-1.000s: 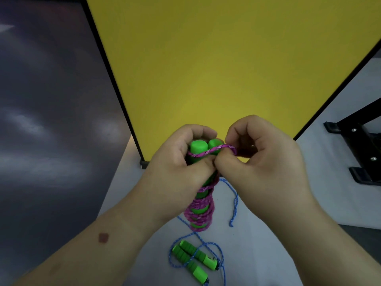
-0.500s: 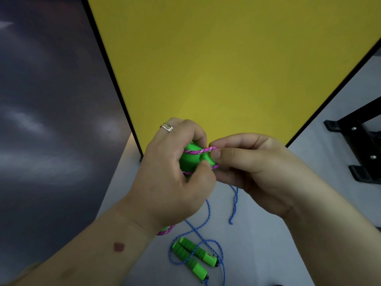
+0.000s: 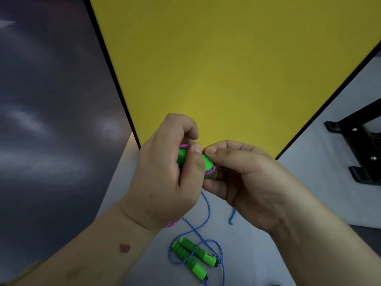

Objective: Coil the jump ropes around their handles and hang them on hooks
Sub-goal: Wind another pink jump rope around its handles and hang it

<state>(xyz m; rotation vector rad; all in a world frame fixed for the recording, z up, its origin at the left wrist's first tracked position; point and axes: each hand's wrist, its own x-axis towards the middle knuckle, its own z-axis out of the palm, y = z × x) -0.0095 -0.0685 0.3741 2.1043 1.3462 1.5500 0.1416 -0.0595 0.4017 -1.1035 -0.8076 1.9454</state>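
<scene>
**A:** Which way does the bundle run?

**B:** The pair of bright green foam handles point(image 3: 186, 159), bound by a pink braided cord point(image 3: 210, 171), lies along a diagonal: the rounded ends point up toward the camera, and the far end drops behind the left wrist, where a pink coil point(image 3: 172, 223) peeks out. It is held in mid-air in front of a matte yellow panel with a black frame point(image 3: 237, 69).

**A:** And the hands?

**B:** The left hand point(image 3: 165, 178) is wrapped round the handles, thumb laid across them. The right hand point(image 3: 253, 182) meets it from the right, thumb and forefinger pinching the cord at the handle tops.

**A:** The other rope?

**B:** A blue speckled cord point(image 3: 204, 223) trails in loose loops over the pale grey tabletop point(image 3: 257, 254), with its two ribbed green handles point(image 3: 191, 252) lying side by side, angled toward lower right. A black metal stand point(image 3: 358, 145) sits at the right.
</scene>
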